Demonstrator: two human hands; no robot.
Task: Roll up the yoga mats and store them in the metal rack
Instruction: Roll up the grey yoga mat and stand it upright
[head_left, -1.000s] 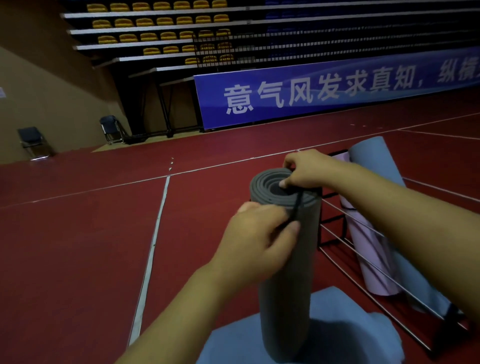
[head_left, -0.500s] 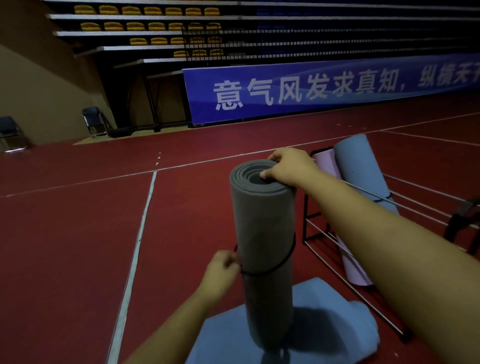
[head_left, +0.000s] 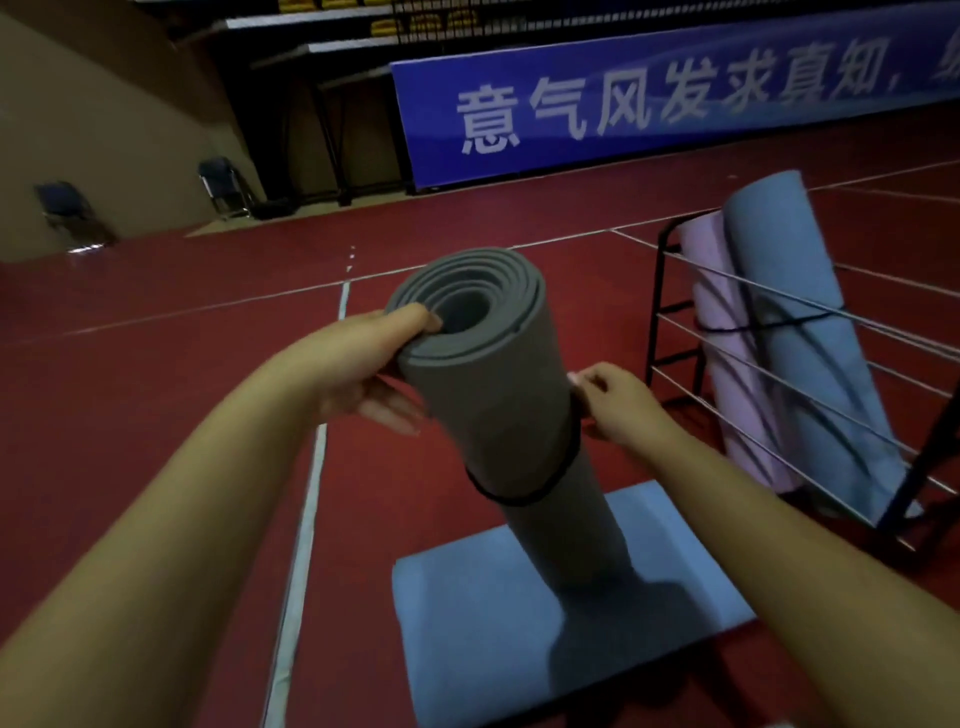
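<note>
A rolled grey yoga mat (head_left: 498, 415) is stood on end, leaning slightly, with its lower end planted on a flat blue mat (head_left: 493, 623) that is spread on the red floor (head_left: 156, 364). Its spiral top edge is gripped by the left hand (head_left: 358, 364): the thumb is hooked over the rim into the open core and the fingers are wrapped under the outer layer. The right hand (head_left: 618, 405) is held against the roll's right side, fingers pinched narrow at a black elastic band (head_left: 519, 499) which is looped around the roll about halfway down and sits slanted; whether the band itself is pinched cannot be told.

The metal rack (head_left: 670, 312) is seen to the right, near the grey roll but apart from it, a strip of bare floor lying between. Two rolled mats are leaned inside it behind its thin horizontal bars: a pink mat (head_left: 727, 364) on the left and a blue-grey mat (head_left: 800, 338) touching it on the right, both tied with a dark band.

Wide open floor is found to the left and ahead, crossed by white court lines (head_left: 306, 493). The far edge is bounded by a blue banner (head_left: 675, 104) with white characters, and two folding chairs (head_left: 223, 187) are set by the tan wall.
</note>
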